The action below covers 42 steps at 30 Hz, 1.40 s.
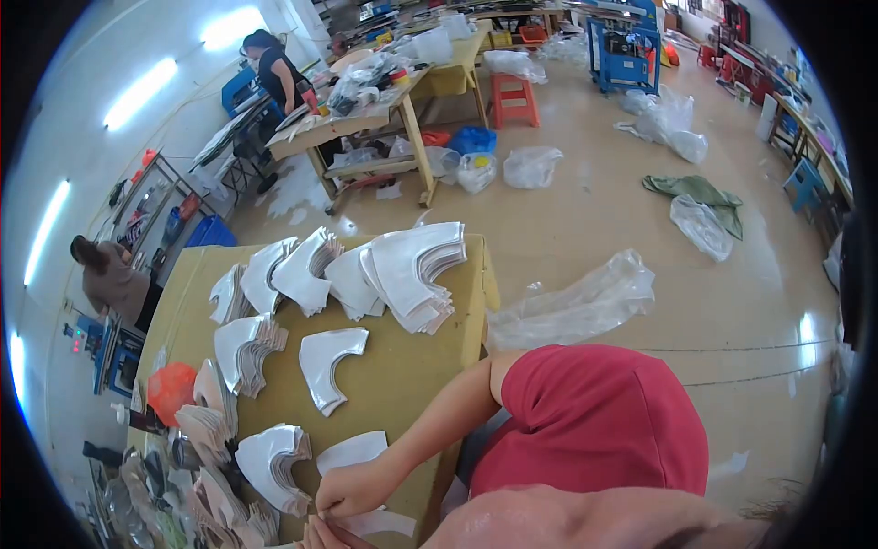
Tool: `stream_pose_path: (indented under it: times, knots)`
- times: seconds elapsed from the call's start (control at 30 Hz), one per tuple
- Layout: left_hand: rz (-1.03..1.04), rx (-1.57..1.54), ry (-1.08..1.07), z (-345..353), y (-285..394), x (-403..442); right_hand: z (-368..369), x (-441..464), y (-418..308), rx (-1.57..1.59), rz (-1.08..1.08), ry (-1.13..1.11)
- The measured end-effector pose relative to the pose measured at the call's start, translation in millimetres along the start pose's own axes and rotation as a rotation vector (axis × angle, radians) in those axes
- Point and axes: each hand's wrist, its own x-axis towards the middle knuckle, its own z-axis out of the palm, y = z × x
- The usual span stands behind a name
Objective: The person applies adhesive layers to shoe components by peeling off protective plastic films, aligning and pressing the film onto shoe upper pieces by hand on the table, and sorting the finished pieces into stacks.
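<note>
Stacks of white curved pieces stand on the yellow-topped table (393, 380), with a large stack (416, 270) near its far right corner. A lone curved piece (325, 361) lies mid-table. Near the bottom edge, my right hand (352, 489) is closed, its fingertips pinched beside my left hand (325, 533), which is partly cut off by the frame. What the fingers hold is too small to make out. White pieces (352, 450) lie behind and below my right hand. Just left of the hands is another curved stack (274, 465).
An orange bag (172, 393) and piled pieces line the table's left side. Clear plastic (585, 297) lies on the floor to the right. Two people (274, 73) (119, 279) are at machines on the left. A red stool (514, 99) stands farther back.
</note>
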Motion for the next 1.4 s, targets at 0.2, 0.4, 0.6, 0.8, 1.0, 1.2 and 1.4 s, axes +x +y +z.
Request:
stream_pose_path:
  times: [0.2,0.4,0.6,0.8,1.0,1.2,1.4]
  knots:
    - [-0.077,0.071,-0.12,10.1,7.5,-9.7,-17.3,-6.9,-19.8,0.375,0.371,-0.01]
    - [-0.162,0.065,-0.062,21.8,-5.2,-31.4,-26.9,-10.3,-23.1,0.525,0.599,-0.096]
    - [-0.122,-0.176,0.041,14.7,-11.8,-40.1,-31.5,-13.3,-17.4,0.604,0.771,-0.19]
    - [-0.16,-0.666,0.229,-5.6,-27.1,-40.7,-1.9,-32.6,-11.8,0.511,0.697,-0.303]
    - [-0.38,-0.677,0.641,-41.7,-41.6,-29.2,27.9,-69.3,5.2,-0.062,0.295,-0.405]
    - [-0.215,-0.249,0.545,-51.8,-51.2,-21.4,18.3,-76.5,-24.0,-0.438,-0.094,-0.36]
    - [-0.013,-0.187,0.16,-10.9,-29.9,-18.6,-47.0,-12.5,-68.8,-0.651,-0.416,0.324]
